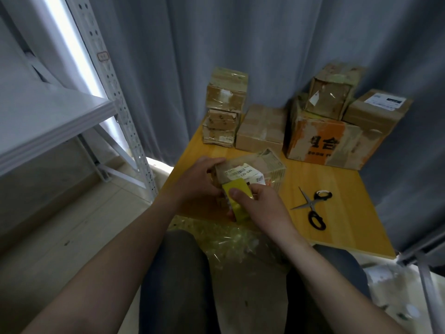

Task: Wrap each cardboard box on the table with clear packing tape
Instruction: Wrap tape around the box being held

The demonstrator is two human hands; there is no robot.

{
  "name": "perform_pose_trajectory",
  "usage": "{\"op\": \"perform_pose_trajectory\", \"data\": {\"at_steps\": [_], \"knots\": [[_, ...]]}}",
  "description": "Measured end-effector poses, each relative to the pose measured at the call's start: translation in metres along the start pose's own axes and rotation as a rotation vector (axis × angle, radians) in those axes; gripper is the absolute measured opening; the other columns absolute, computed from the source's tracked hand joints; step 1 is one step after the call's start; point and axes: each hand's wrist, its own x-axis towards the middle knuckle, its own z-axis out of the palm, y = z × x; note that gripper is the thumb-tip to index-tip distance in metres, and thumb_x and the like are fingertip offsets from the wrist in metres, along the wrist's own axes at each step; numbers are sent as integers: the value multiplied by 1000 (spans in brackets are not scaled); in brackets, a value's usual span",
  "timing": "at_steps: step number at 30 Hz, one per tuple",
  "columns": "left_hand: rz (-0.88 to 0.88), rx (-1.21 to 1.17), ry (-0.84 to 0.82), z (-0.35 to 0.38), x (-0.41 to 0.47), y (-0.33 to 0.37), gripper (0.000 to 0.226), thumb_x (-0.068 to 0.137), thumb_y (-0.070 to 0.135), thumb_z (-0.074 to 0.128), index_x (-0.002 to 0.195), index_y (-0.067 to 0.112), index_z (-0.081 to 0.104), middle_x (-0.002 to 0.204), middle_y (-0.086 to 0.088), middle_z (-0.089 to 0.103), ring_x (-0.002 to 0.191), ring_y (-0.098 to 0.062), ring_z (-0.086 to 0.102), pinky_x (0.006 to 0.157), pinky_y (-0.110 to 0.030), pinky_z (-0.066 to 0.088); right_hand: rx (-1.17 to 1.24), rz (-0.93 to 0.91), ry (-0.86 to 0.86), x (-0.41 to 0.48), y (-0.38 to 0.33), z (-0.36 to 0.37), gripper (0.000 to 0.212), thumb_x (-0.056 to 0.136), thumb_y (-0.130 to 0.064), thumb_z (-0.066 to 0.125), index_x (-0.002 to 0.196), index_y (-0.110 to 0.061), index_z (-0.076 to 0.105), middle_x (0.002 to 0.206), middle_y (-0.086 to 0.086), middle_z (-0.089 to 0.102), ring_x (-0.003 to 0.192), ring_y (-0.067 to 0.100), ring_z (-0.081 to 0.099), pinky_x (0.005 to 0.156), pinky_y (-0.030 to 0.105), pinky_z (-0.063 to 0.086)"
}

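Note:
A small cardboard box [262, 162] with a white label, partly covered in clear tape, sits near the front edge of the yellow wooden table [342, 213]. My left hand [197, 182] grips the box's left side. My right hand [262, 203] holds a yellow tape roll [237, 201] against the box's near face, thumb on top of the roll. Other cardboard boxes stand at the back: a stack at the left [225, 107], a flat box [262, 127], a large orange-printed box [322, 141] with a smaller one on it [332, 92], and one at the right [375, 112].
Black-handled scissors [313, 207] lie open on the table right of the box. Crumpled clear plastic [231, 239] hangs over the table's front edge above my knees. A white metal shelf [60, 112] stands at the left. Grey curtains hang behind the table.

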Motion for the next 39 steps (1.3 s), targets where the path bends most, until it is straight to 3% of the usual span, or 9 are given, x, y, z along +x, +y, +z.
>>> {"op": "perform_pose_trajectory", "data": {"at_steps": [5, 11, 14, 17, 20, 27, 32, 37, 39], "knots": [[19, 80, -30, -1, 1, 0, 100, 72, 45, 90, 154, 51, 33, 138, 9, 43, 121, -8, 51, 101, -25, 46, 43, 18, -27, -7, 7, -3, 23, 102, -26, 64, 94, -6, 72, 74, 6, 78, 67, 18, 77, 60, 26, 60], [48, 126, -74, -3, 3, -1, 81, 77, 48, 85, 138, 69, 36, 137, 9, 39, 122, -9, 46, 103, -27, 42, 110, 87, -33, 0, 17, 0, 25, 102, -23, 64, 94, 0, 71, 69, 8, 77, 59, 14, 74, 54, 20, 53], [48, 145, -83, -5, 5, 0, 81, 77, 46, 85, 141, 63, 40, 139, 7, 39, 124, -11, 46, 107, -33, 45, 121, 111, -34, 3, 16, 0, 24, 102, -22, 63, 92, -1, 72, 64, 3, 75, 55, 8, 71, 52, 16, 52], [96, 226, -58, -6, 5, 3, 79, 75, 56, 79, 144, 62, 40, 155, 8, 31, 135, -14, 44, 108, -39, 43, 176, 134, -64, 9, 20, -2, 28, 102, -24, 64, 101, 3, 73, 81, 21, 77, 63, 22, 74, 61, 29, 61], [202, 347, -58, -7, 5, 2, 80, 75, 69, 64, 149, 56, 35, 162, 15, 30, 146, -13, 36, 116, -50, 35, 198, 153, -57, 12, 23, -3, 28, 102, -22, 63, 103, 4, 73, 83, 23, 77, 61, 22, 74, 57, 26, 59], [237, 113, -10, -6, 4, 6, 62, 81, 33, 85, 139, 34, 62, 149, 17, 53, 138, -1, 46, 111, -24, 41, 217, 121, -58, 15, 36, 2, 32, 103, -24, 62, 104, 6, 71, 84, 25, 76, 65, 27, 73, 65, 31, 60], [213, 65, -8, -5, 6, 6, 60, 81, 31, 85, 137, 32, 64, 147, 21, 54, 139, -2, 45, 115, -23, 36, 167, 73, -50, 16, 37, 2, 29, 105, -26, 59, 91, -5, 74, 73, 10, 77, 60, 13, 73, 57, 17, 53], [176, 26, -47, -4, 10, 8, 66, 78, 24, 88, 139, 27, 63, 149, 16, 52, 139, -3, 44, 117, -30, 38, 132, 92, -26, 14, 52, 6, 55, 98, -48, 66, 89, 6, 72, 88, 28, 75, 74, 38, 71, 74, 43, 52], [172, 119, -1, 1, 13, 8, 67, 80, 31, 86, 141, 29, 60, 150, 9, 50, 137, -13, 45, 116, -40, 39, 164, 80, -44, 17, 55, 4, 54, 99, -44, 65, 97, 11, 70, 92, 32, 73, 77, 40, 73, 73, 40, 56]]}}
